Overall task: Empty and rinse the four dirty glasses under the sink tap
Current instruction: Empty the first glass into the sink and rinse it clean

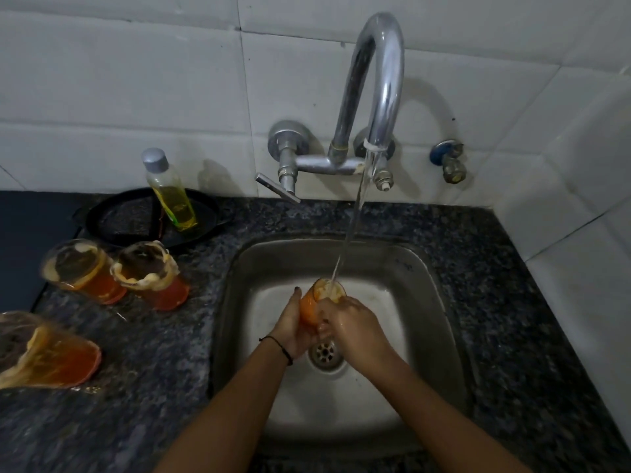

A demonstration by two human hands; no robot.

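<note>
The left forearm [232, 404] and right forearm [426, 404], bare and cut off by the near edge, meet over the sink. The left hand [293, 331] curls round the orange lower body of the held glass [316, 300]. The right hand [355, 327] wraps its right side just below the rim, though its fingertips are hidden behind the glass. A thin black thread band [280, 346] circles the left wrist.

The held glass tilts away over the round perforated drain [325, 353], pale froth smeared inside its mouth. A narrow water stream [355, 213] falls into it from the curved chrome tap [379, 80]. The steel sink [232, 302] is dull, rounded and wet.

To the left, on speckled dark granite counter [153, 353], stand three more tumblers with amber liquid and creamy residue: the near glass [44, 353], partly cut off and blurred, the middle glass [150, 274] and the far-left glass [82, 271].

Farther back, a clear plastic bottle [172, 192] of yellow liquid stands on a black round pan [136, 216]. Its contents are too dark to make out.
</note>
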